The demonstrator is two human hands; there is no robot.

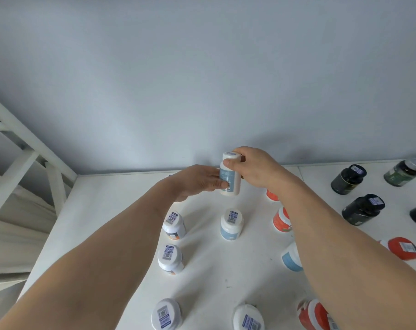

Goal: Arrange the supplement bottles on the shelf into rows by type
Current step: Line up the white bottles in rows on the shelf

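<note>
A white bottle with a pale blue label [230,179] stands upright near the back of the white shelf [107,210]. My right hand [254,167] grips its cap from above and the right. My left hand [199,181] holds its side from the left. In front of it stands another blue-label bottle [231,225], and a third [291,257] shows beside my right forearm. To the left, white bottles with orange marks [174,225] [170,259] form a column. Red-and-white bottles [282,220] [403,248] stand on the right, partly hidden by my arm.
Dark green bottles [348,178] [363,209] [404,171] stand at the far right. More white-capped bottles [166,314] [248,317] and a red one [314,315] sit at the near edge. A grey wall backs the shelf; a white frame [23,148] rises on the left.
</note>
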